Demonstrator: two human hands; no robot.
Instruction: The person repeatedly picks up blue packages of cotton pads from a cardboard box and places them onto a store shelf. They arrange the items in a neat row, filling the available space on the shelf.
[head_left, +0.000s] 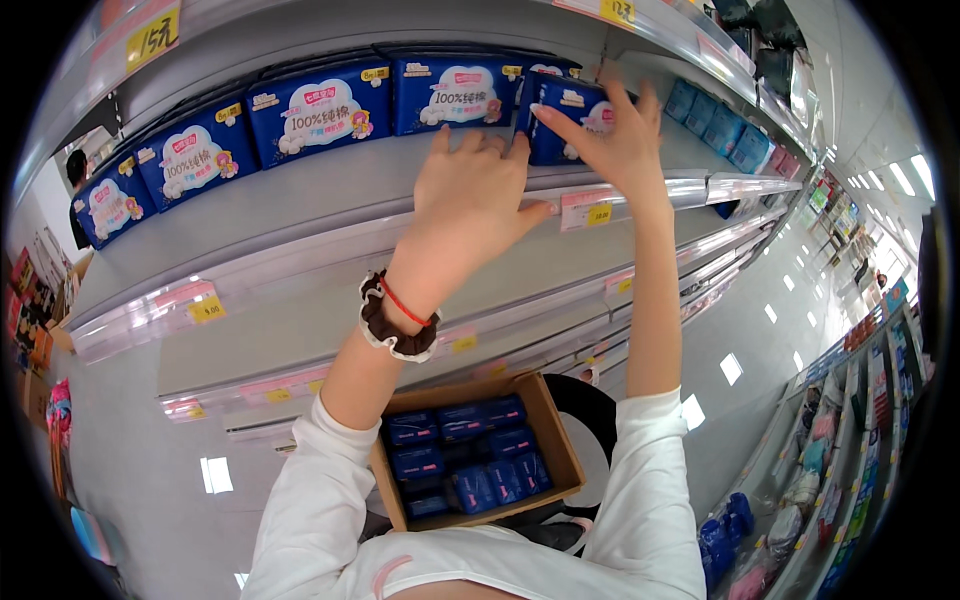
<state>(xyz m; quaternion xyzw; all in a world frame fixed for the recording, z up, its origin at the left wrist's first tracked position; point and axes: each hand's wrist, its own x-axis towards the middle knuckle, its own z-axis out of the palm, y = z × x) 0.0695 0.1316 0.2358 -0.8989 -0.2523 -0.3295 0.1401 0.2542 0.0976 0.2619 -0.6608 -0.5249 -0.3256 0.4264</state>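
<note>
A row of dark blue packs of what look like sanitary pads stands upright along the upper shelf. My left hand is just in front of the row, fingers stretched and thumb out, its fingertips at the lower edge of one blue pack. At the right end of the row, my right hand spreads across the front of another blue pack. Its thumb lies over the pack's left part and its slightly blurred fingers are by the right side. Whether those fingers touch the pack is unclear.
Below my arms, an open cardboard box holds several smaller blue packs. Light blue packs sit farther right on the shelf. Lower shelves carry price tags along their edges. Across the tiled aisle stands another stocked rack.
</note>
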